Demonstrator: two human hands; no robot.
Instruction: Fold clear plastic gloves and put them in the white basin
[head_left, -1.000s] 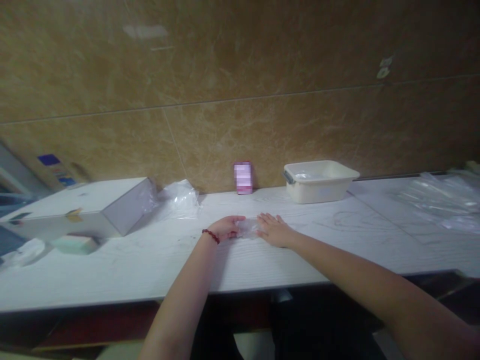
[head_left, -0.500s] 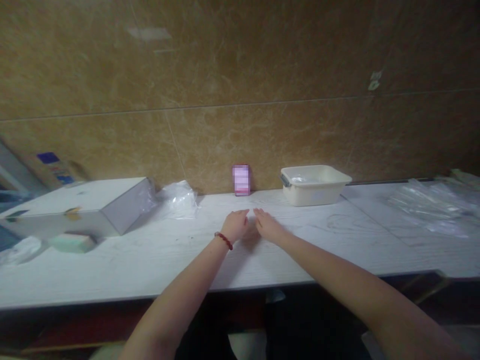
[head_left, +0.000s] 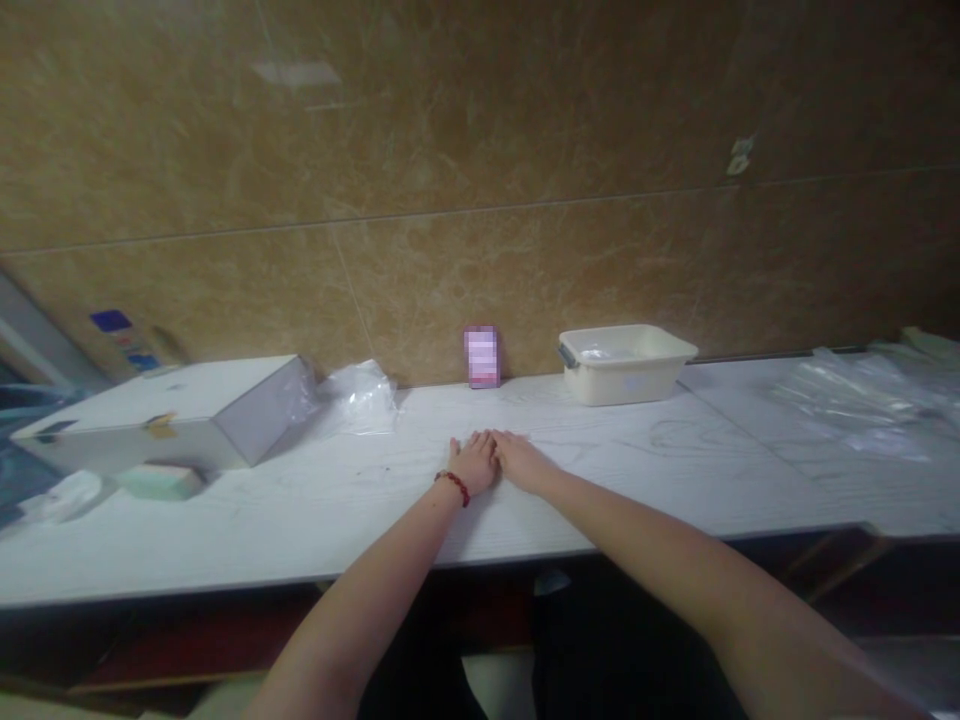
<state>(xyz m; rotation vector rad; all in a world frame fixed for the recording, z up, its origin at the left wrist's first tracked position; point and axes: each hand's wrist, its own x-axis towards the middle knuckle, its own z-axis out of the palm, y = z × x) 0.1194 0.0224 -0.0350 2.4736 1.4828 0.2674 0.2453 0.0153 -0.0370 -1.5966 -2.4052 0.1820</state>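
On the white wood-grain table, my left hand lies palm down with its fingers spread, a red bead bracelet at its wrist. My right hand rests flat beside it, fingers stretched out so that their tips touch or overlap the left hand's fingers. Neither hand appears to hold anything. Just beyond both hands, a phone-like rectangle with a blurred pinkish screen leans upright against the wall.
A cream plastic basin with a grey handle stands at the back right. Clear plastic bags lie farther right. To the left are a white box, a crumpled clear bag and a pale green block. The tiled wall closes off the back.
My left hand has turned palm down and spread its fingers on the table. My right hand has lowered too, and the gap between the hands has closed. The view has shifted slightly.
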